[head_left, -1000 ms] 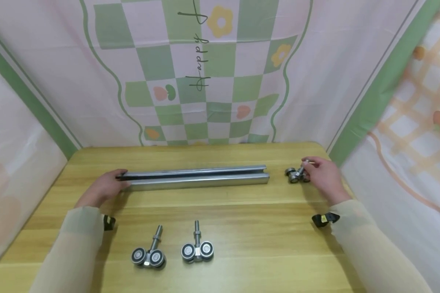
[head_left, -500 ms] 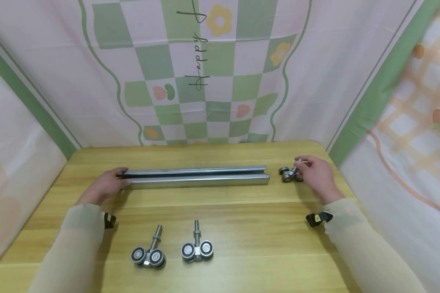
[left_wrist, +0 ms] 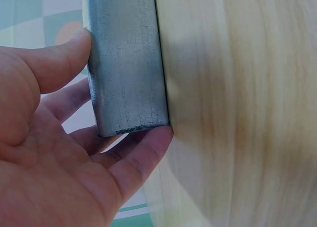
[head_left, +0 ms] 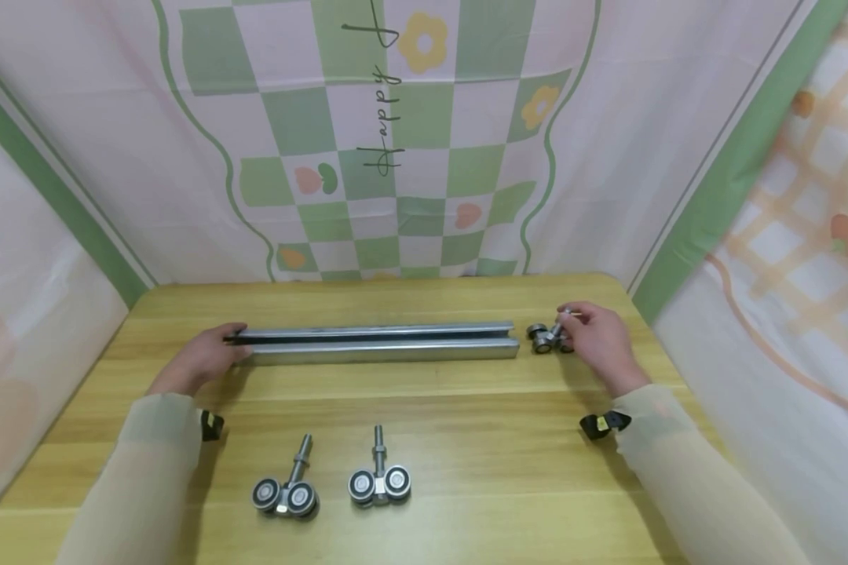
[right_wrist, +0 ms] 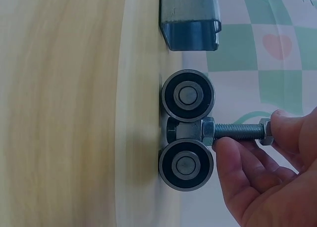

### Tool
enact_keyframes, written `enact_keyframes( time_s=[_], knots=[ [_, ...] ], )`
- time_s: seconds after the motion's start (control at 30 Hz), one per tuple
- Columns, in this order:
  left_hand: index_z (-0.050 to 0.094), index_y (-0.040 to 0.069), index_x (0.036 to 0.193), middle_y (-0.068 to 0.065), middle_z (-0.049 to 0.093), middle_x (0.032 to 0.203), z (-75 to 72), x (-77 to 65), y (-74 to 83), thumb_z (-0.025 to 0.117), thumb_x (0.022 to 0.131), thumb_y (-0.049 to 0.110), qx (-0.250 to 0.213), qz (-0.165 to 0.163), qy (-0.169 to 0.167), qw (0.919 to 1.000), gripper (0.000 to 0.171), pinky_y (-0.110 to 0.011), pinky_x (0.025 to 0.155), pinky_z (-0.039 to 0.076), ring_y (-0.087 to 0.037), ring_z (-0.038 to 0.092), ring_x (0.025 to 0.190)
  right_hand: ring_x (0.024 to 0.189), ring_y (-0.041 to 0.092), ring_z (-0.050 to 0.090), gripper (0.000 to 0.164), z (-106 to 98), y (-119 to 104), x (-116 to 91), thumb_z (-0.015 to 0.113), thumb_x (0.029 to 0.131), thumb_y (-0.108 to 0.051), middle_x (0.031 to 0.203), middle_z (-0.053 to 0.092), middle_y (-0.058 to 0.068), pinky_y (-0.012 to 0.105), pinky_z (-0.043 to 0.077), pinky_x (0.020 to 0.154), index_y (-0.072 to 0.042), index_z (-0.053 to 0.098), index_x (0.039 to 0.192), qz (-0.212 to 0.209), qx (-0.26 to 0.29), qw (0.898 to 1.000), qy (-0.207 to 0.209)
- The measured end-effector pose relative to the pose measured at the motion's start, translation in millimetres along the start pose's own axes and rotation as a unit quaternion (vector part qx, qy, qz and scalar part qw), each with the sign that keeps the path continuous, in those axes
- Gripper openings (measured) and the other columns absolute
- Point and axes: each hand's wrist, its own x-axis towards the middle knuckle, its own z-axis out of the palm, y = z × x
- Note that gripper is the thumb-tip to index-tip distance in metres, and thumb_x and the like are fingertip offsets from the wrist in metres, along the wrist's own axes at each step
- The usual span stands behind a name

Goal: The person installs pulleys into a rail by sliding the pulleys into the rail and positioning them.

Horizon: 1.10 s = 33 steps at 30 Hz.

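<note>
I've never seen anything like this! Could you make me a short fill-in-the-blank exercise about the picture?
1. The right hand holds a wheeled trolley by its threaded bolt.
In the head view, counting that one, there are ____ such trolleys.
2. The left hand holds the metal rail at its end ____ (nearest to / farthest from) the held trolley.
3. The rail's long slot faces ____ (up / down).

Missing words: three; farthest from; up.

wood-grain table [head_left: 495,455]; checked cloth [head_left: 363,122] behind, lettered "Happy" sideways; pale cloth [head_left: 28,267] left; orange-lattice cloth [head_left: 798,243] right
</note>
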Motion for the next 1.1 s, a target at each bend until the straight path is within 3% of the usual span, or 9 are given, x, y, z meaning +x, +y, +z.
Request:
enact_keyframes(
  time_s=[1.1],
  knots=[
    [0.023,0.002,0.157,-0.035,0.02,0.155,2.0,0.8,-2.8,0.053,0.103,0.031,-0.013,-0.003,0.005,0.9999,0.068,-0.071,0.108,0.017,-0.057,0.018,0.139,0.082,0.027,0.069,0.035,23,-16,1,0.054,0.104,-0.026,0.102,0.07,0.016,0.033,0.058,0.066,-0.004,0.064,0.128,-0.005,-0.004,1.0,-0.016]
  ],
)
